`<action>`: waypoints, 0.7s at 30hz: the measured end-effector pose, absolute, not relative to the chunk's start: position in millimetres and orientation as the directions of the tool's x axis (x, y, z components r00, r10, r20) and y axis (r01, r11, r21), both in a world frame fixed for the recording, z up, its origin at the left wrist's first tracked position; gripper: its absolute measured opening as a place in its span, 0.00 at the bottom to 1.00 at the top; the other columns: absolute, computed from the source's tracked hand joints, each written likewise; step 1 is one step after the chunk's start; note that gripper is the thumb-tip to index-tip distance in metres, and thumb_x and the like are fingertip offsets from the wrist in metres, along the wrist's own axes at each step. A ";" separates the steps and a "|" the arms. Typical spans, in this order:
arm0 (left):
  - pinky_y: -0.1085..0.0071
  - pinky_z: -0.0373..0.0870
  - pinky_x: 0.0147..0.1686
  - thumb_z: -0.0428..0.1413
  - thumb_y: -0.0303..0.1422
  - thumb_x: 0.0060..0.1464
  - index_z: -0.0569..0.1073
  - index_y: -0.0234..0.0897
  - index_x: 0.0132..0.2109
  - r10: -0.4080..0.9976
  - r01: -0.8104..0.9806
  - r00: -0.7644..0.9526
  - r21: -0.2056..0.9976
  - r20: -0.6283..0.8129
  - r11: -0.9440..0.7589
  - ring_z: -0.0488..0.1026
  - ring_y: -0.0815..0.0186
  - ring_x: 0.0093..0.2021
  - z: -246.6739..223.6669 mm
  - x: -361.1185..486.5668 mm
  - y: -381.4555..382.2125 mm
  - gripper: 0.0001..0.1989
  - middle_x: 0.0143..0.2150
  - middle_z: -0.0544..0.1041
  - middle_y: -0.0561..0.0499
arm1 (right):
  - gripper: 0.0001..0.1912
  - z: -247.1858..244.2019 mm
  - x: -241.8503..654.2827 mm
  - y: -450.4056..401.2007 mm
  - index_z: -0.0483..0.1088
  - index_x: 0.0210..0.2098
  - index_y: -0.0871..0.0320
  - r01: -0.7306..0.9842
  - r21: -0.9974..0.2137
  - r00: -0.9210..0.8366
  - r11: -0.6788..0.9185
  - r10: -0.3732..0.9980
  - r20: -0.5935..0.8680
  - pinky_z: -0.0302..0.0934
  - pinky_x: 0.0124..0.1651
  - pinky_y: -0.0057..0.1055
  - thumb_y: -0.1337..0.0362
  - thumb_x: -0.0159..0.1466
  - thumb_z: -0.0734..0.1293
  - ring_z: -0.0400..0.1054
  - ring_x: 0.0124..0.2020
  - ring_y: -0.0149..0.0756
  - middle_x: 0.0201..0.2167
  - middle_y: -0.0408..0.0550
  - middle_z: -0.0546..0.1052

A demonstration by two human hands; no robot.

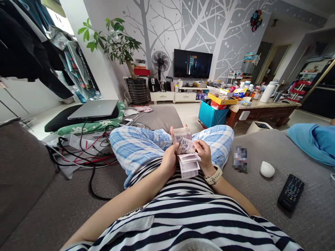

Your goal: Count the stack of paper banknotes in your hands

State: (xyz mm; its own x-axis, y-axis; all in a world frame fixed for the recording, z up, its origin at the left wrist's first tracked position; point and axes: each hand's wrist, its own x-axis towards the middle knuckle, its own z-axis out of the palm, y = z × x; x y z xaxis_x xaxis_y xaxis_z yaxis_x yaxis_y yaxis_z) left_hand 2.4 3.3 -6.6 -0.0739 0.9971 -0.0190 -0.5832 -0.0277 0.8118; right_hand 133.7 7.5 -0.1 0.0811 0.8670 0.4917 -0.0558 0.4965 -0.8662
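Note:
Both my hands are together over my lap, closed around a stack of banknotes (186, 145). My left hand (169, 158) grips the stack from its left side, with the thumb on top. At the right edge, my right hand (204, 155) pinches a note between thumb and fingers; a figure 5 shows on the upper notes. Several paler folded notes (188, 166) hang down below the hands toward my shirt. A cream watch (214, 176) is on my right wrist. The undersides of the notes and some fingers are hidden.
On the sofa to my right lie a white mouse (267, 169), a black remote control (291, 192) and a blue cloth (314, 143). To the left are a laptop (93, 109) on cushions and tangled cables (86, 157). A cluttered table (264, 108) stands ahead on the right.

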 end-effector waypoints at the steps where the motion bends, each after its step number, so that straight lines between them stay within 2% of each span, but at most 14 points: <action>1: 0.63 0.73 0.39 0.60 0.37 0.46 0.77 0.33 0.36 0.998 -0.591 -0.058 0.806 -0.011 -0.026 0.78 0.56 0.36 -7.8 2.4 4.4 0.13 0.32 0.81 0.47 | 0.16 -0.3 133.7 7.4 0.59 0.21 0.56 -0.057 -0.866 0.081 0.497 0.867 0.492 0.51 0.28 0.28 0.57 0.63 0.63 0.53 0.24 0.30 0.20 0.39 0.60; 5: 0.62 0.74 0.41 0.59 0.36 0.48 0.77 0.33 0.40 1.000 -0.619 -0.026 0.786 -0.009 -0.009 0.78 0.56 0.39 -8.7 2.6 6.1 0.14 0.35 0.82 0.46 | 0.17 -0.7 134.3 5.7 0.59 0.22 0.56 -0.070 -0.855 0.085 0.514 0.857 0.508 0.51 0.28 0.29 0.57 0.64 0.63 0.53 0.24 0.31 0.20 0.39 0.60; 12: 0.63 0.74 0.41 0.58 0.36 0.48 0.77 0.30 0.39 0.999 -0.607 -0.026 0.795 -0.041 0.017 0.79 0.57 0.36 -2.5 3.1 2.2 0.14 0.34 0.82 0.45 | 0.14 1.7 136.4 0.1 0.66 0.27 0.57 -0.068 -0.789 0.064 0.610 0.792 0.607 0.54 0.31 0.30 0.56 0.65 0.62 0.57 0.26 0.32 0.22 0.41 0.65; 21: 0.63 0.74 0.39 0.57 0.37 0.49 0.78 0.31 0.39 0.999 -0.581 -0.030 0.814 -0.030 0.007 0.79 0.57 0.35 -4.2 2.3 3.2 0.14 0.34 0.82 0.45 | 0.13 2.9 135.8 -0.9 0.67 0.27 0.57 -0.097 -0.777 0.062 0.622 0.783 0.619 0.54 0.31 0.30 0.58 0.65 0.62 0.58 0.25 0.32 0.22 0.41 0.65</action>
